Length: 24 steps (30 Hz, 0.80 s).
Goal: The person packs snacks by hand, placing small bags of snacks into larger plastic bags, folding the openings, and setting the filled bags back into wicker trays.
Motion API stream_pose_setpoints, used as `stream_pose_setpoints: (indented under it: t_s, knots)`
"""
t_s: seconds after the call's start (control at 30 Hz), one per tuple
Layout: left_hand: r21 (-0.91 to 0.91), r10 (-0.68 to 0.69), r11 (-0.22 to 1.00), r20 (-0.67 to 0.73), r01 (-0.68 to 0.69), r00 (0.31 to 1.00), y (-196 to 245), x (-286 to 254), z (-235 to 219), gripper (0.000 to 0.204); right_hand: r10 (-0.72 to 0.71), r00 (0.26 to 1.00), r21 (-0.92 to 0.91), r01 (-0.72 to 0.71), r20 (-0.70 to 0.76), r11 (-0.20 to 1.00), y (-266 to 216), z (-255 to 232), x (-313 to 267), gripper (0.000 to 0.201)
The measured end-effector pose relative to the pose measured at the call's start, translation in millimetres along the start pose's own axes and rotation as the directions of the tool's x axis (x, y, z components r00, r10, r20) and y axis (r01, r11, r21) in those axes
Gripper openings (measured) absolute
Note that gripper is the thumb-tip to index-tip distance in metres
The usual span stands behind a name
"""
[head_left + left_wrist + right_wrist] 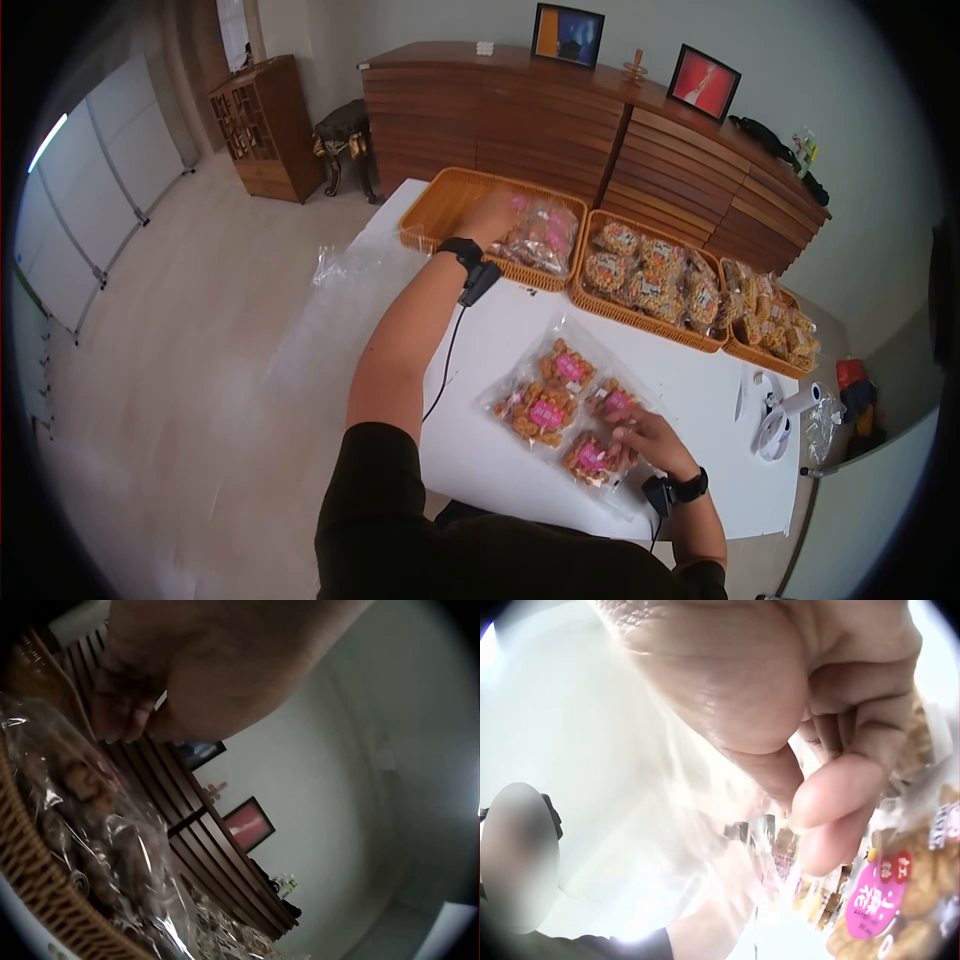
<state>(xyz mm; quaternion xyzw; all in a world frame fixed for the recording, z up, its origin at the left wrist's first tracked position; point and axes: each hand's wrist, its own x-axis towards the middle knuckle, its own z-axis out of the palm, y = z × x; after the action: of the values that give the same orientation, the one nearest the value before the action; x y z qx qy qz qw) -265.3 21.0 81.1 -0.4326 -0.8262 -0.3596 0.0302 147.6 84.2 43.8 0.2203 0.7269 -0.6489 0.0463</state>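
Observation:
My left hand (490, 217) reaches into the left wicker basket (440, 236), beside clear packs of twisted snacks (545, 238) with pink labels. In the left wrist view, its bent fingers (116, 716) hang just above a shiny pack (90, 817). Several similar snack packs (547, 408) lie together on the table with clear plastic around them. Over the right-hand ones is my right hand (655, 442). Its thumb and fingertips come close together beside a pink-labelled pack (870, 900) in the right wrist view; I cannot tell whether they pinch the plastic.
Two more baskets hold other wrapped snacks, in the middle basket (655, 318) and the right basket (765, 353). A tape roll (772, 435) stands at the white table's (480, 440) right side. Loose clear plastic (345, 285) hangs by its left edge. A wooden cabinet (500, 115) stands behind.

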Motion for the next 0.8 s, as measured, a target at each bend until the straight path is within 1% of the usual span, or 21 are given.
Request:
stream_pose_setpoints:
  t_s: [0.03, 0.07, 0.1, 0.13, 0.17, 0.2, 0.23, 0.27, 0.3, 0.37, 0.4, 0.43, 0.47, 0.5, 0.57, 0.6, 0.63, 0.67, 0.73, 0.77, 0.8]
  knots:
    - [-0.032, -0.069, 0.997, 0.09, 0.072, 0.994, -24.7, 13.4, 0.4, 0.033, 0.033, 0.999, 0.01, -0.033, 0.015, 0.999, 0.5, -3.3, -5.4, 0.029]
    - [0.025, -0.113, 0.994, 0.115, 0.111, 0.987, -70.4, 34.1, 22.5, 0.037, 0.066, 0.997, 0.022, -0.067, 0.032, 0.998, 2.1, -6.1, -10.0, 0.029]
    - [0.083, -0.158, 0.986, 0.136, 0.148, 0.978, -112.1, 58.3, 46.8, 0.041, 0.048, 0.999, 0.017, -0.048, 0.015, 0.999, 4.9, -9.1, -13.7, 0.029]
    - [0.087, -0.216, 0.974, 0.119, 0.207, 0.969, -132.1, 70.6, 62.1, 0.044, 0.055, 0.998, 0.01, -0.055, 0.009, 0.998, 8.0, -11.9, -16.0, 0.027]
    - [0.088, -0.275, 0.96, 0.103, 0.266, 0.956, -140.7, 75.2, 72.2, 0.047, 0.063, 0.998, 0.003, -0.063, 0.003, 0.998, 10.1, -14.8, -17.0, 0.025]
    - [0.082, -0.257, 0.965, 0.097, 0.25, 0.962, -136.0, 77.8, 70.4, 0.047, 0.051, 0.999, -0.001, -0.051, -0.012, 0.999, 11.5, -17.2, -17.7, 0.025]
    - [-0.087, -0.384, 0.912, 0.164, 0.401, 0.909, -129.9, 78.5, 67.1, 0.041, 0.064, 0.998, 0.015, -0.064, -0.023, 0.998, 13.0, -18.9, -17.9, 0.027]
    - [-0.238, -0.488, 0.805, 0.255, 0.543, 0.835, -129.4, 80.5, 66.6, 0.036, 0.079, 0.996, 0.032, -0.078, -0.03, 0.996, 13.9, -20.4, -17.5, 0.028]
    - [-0.242, -0.48, 0.809, 0.253, 0.535, 0.84, -131.0, 80.7, 64.6, 0.036, 0.092, 0.995, 0.041, -0.09, -0.035, 0.995, 13.5, -20.8, -16.1, 0.027]
    - [-0.359, -0.559, 0.633, 0.4, 0.685, 0.726, -149.5, 83.7, 60.9, 0.027, 0.085, 0.996, 0.049, -0.084, -0.021, 0.995, 16.1, -22.9, -11.9, 0.027]
    - [-0.358, -0.559, 0.635, 0.398, 0.684, 0.727, -161.3, 86.4, 59.8, 0.027, 0.084, 0.996, 0.059, -0.084, 0.002, 0.995, 18.6, -23.7, -9.6, 0.026]
    - [-0.179, -0.532, 0.74, 0.434, 0.648, 0.727, -181.9, 93.2, 66.4, 0.024, 0.09, 0.996, 0.06, -0.091, 0.022, 0.994, 21.7, -25.1, -7.8, 0.025]
    - [0.004, -0.51, 0.816, 0.473, 0.577, 0.718, -189.5, 95.9, 65.9, 0.022, 0.088, 0.996, 0.063, -0.09, 0.024, 0.994, 21.1, -26.3, -6.3, 0.025]
    - [0.017, -0.481, 0.821, 0.56, 0.571, 0.675, -196.4, 100.7, 65.5, 0.014, 0.074, 0.997, 0.074, -0.077, 0.037, 0.994, 20.1, -26.5, -7.1, 0.024]
    - [0.036, -0.454, 0.838, 0.601, 0.545, 0.658, -193.6, 99.3, 56.9, 0.013, 0.069, 0.996, 0.096, -0.074, 0.053, 0.993, 21.4, -27.2, -6.5, 0.024]
    - [0.046, -0.425, 0.854, 0.639, 0.519, 0.642, -190.5, 95.3, 52.0, 0.015, 0.064, 0.996, 0.093, -0.069, 0.057, 0.993, 21.6, -28.1, -5.8, 0.024]
    - [0.011, -0.352, 0.872, 0.709, 0.49, 0.611, -155.1, 81.3, 23.7, 0.022, 0.062, 0.996, 0.093, -0.067, 0.063, 0.993, 22.1, -28.0, -6.1, 0.024]
    - [0.022, -0.36, 0.868, 0.718, 0.497, 0.596, -161.3, 79.5, 27.9, 0.022, 0.073, 0.995, 0.106, -0.08, 0.069, 0.991, 21.7, -27.4, -7.0, 0.024]
    - [-0.1, -0.415, 0.793, 0.635, 0.601, 0.652, -165.1, 75.9, 29.9, 0.019, 0.038, 0.997, 0.102, -0.045, 0.07, 0.994, 19.6, -27.5, -8.5, 0.025]
    - [-0.086, -0.449, 0.787, 0.6, 0.611, 0.662, -162.0, 75.7, 25.2, 0.017, 0.033, 0.997, 0.093, -0.04, 0.075, 0.995, 22.8, -29.0, -9.1, 0.027]
    - [-0.076, -0.448, 0.789, 0.608, 0.61, 0.655, -159.3, 77.8, 23.0, 0.017, 0.037, 0.997, 0.105, -0.044, 0.071, 0.993, 23.4, -29.6, -11.0, 0.027]
